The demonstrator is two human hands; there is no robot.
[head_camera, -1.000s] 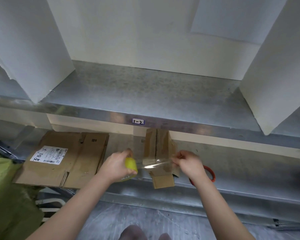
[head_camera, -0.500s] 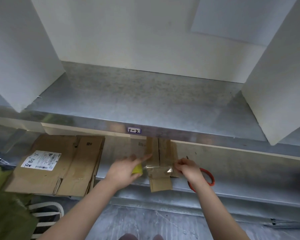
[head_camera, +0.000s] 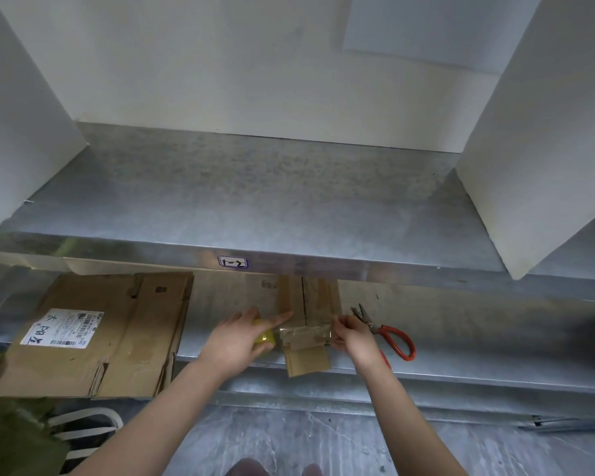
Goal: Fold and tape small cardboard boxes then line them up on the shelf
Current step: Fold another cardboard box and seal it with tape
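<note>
A small brown cardboard box [head_camera: 318, 305] lies on the lower metal shelf [head_camera: 461, 355], its near flap hanging over the shelf's front edge. A strip of clear tape [head_camera: 304, 334] runs across the box's near end. My left hand [head_camera: 241, 338] holds a yellow tape roll [head_camera: 263, 336] at the box's left side, with the index finger stretched onto the cardboard. My right hand [head_camera: 352, 338] pinches the tape's free end at the box's right side.
Red-handled scissors [head_camera: 390, 334] lie just right of my right hand. A flattened cardboard box [head_camera: 117, 334] with a white label sits on the shelf's left. The upper metal shelf [head_camera: 255, 207] stands between white panels [head_camera: 536, 132]. Green fabric [head_camera: 11, 438] is at bottom left.
The stretched tape has come down onto the box's near end. My hands have drawn in against the box's sides, and my left index finger now reaches onto the cardboard.
</note>
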